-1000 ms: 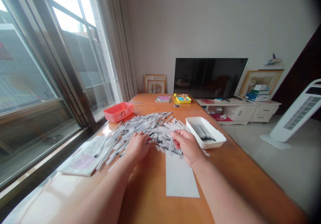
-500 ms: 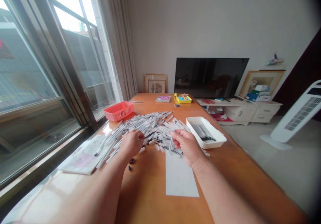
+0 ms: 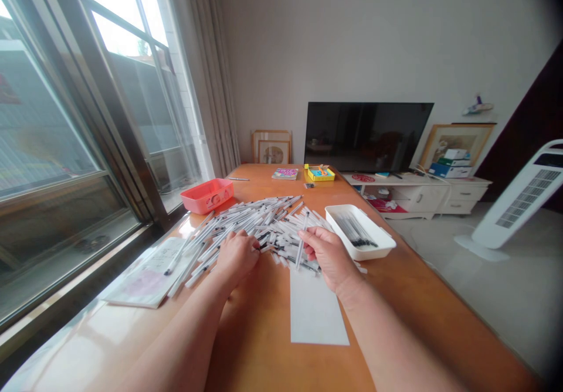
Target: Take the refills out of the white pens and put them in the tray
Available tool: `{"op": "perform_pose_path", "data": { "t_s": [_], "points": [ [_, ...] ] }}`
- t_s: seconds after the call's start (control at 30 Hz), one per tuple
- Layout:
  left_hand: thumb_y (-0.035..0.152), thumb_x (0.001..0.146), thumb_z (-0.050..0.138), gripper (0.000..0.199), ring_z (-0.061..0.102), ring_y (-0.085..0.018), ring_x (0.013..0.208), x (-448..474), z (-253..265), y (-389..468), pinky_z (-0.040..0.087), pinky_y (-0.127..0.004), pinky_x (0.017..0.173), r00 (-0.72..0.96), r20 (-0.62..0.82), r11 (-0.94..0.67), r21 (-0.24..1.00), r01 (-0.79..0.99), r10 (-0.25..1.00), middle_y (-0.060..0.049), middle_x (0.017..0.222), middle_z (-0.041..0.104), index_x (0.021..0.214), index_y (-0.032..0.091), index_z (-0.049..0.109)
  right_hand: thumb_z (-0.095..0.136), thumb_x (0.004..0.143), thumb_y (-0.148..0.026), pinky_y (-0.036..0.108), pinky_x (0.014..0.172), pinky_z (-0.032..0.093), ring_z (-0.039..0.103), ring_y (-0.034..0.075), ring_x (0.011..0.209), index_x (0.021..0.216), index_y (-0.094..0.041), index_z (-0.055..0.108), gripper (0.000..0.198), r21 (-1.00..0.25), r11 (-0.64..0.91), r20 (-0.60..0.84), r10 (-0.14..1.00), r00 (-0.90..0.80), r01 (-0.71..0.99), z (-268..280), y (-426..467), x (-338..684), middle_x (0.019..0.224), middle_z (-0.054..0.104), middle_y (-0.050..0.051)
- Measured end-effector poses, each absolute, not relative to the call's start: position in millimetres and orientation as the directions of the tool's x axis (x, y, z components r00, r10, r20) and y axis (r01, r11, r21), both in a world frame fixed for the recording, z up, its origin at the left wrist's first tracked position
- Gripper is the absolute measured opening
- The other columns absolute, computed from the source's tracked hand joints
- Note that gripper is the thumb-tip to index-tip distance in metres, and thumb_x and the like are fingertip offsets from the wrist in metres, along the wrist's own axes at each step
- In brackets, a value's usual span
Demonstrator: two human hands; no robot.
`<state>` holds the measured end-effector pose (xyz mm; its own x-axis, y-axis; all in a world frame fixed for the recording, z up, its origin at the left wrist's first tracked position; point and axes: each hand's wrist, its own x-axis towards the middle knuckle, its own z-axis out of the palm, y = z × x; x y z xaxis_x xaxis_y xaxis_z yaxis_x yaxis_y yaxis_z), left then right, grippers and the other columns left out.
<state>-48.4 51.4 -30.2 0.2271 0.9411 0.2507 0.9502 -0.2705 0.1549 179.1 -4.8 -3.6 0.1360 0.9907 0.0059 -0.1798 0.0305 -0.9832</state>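
Observation:
A thin, clear pen barrel (image 3: 299, 255) stands nearly upright between the thumb and fingers of my right hand (image 3: 328, 254), just above the near right side of the pile. My left hand (image 3: 238, 254) lies palm down at the pile's near edge, fingers curled in beside the loose white and black caps; whatever it pinches is hidden under it. The heap of pen parts (image 3: 259, 213) spreads across the table, with long barrels on the left and shorter white caps on the right. A white tray (image 3: 382, 249) holding several black-tipped pens sits beside my right hand.
A red basket (image 3: 206, 197) stands behind the pile at left. A notebook (image 3: 141, 283) lies under some barrels, and white paper (image 3: 317, 316) lies between my forearms. Farther back are a yellow box (image 3: 321, 175) and a small book (image 3: 285, 173). The wooden table's (image 3: 440, 310) right edge drops to the floor.
My left hand has moved slightly right and lowered, its fingers reaching among the caps and its wrist covering the loose black caps. My right hand keeps the pen barrel in place.

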Motion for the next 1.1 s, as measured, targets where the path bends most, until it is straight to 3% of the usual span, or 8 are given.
{"op": "perform_pose_path", "data": {
  "t_s": [0.5, 0.83, 1.1],
  "points": [
    [0.019, 0.075, 0.057, 0.025, 0.052, -0.030, 0.100, -44.4, -26.3, 48.9, 0.037, -0.039, 0.082, 0.232, 0.213, -0.266, 0.151, 0.952, 0.949, -0.006, 0.098, 0.065, 0.088, 0.030, 0.074, 0.077, 0.073, -0.044, 0.021, 0.051, 0.035, 0.048, 0.010, 0.060, 0.077, -0.016, 0.066, 0.030, -0.980, 0.041, 0.012, 0.989, 0.146, -0.197, -1.3, -5.4, 180.1, 0.064, 0.056, -0.002],
    [0.033, 0.083, 0.060, 0.015, 0.052, -0.031, 0.102, -31.1, -26.5, 45.5, 0.037, -0.045, 0.089, 0.224, 0.233, -0.262, 0.149, 0.953, 0.946, -0.009, 0.100, 0.067, 0.089, 0.026, 0.072, 0.081, 0.067, -0.045, 0.022, 0.049, 0.035, 0.049, 0.010, 0.057, 0.074, -0.017, 0.067, 0.032, -0.973, 0.048, 0.008, 0.985, 0.172, -0.227, -0.8, -3.4, 181.3, 0.063, 0.058, 0.000],
    [0.027, 0.087, 0.052, 0.015, 0.056, -0.030, 0.102, -36.4, -22.7, 43.8, 0.038, -0.042, 0.086, 0.245, 0.246, -0.288, 0.154, 0.945, 0.938, -0.008, 0.098, 0.070, 0.089, 0.025, 0.067, 0.080, 0.069, -0.044, 0.021, 0.051, 0.035, 0.049, 0.010, 0.059, 0.074, -0.017, 0.067, 0.030, -0.973, 0.048, 0.007, 0.984, 0.178, -0.227, -1.2, -4.1, 181.9, 0.063, 0.057, -0.001]
  ]
}}
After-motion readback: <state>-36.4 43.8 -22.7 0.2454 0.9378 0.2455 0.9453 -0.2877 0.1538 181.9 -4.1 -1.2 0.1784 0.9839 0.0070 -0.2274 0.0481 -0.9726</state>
